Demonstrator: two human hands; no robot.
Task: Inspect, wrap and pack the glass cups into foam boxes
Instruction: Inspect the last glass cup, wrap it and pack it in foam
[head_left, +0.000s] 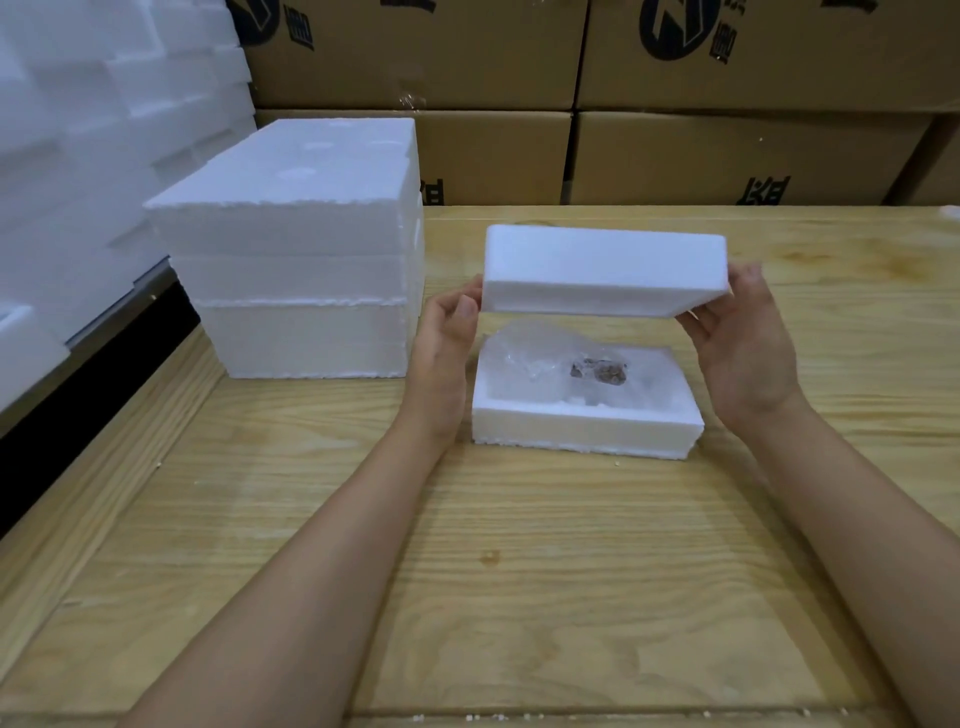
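Foam lid (602, 270): white slab held in the air, right above the open box; I see a gap between the two.
Left hand (447, 338): I see it gripping the lid's left end, thumb on the near face, the fingers hidden behind the lid.
Right hand (743, 338): it grips the lid's right end, thumb at the near lower corner, fingers wrapped round the far side.
Foam box (582, 421): the open base sits on the wooden table (519, 597), below the lid and between my view of the two wrists.
Wrapped cup (550, 358): clear glass in clear plastic lies inside the box's cavity, under the lid; a dark patch shows mid-bundle and I cannot tell what it is.
Foam stack (311, 249): closed white boxes piled left of the left hand, apart from it.
Cartons (727, 150): brown cardboard along the table's far edge.
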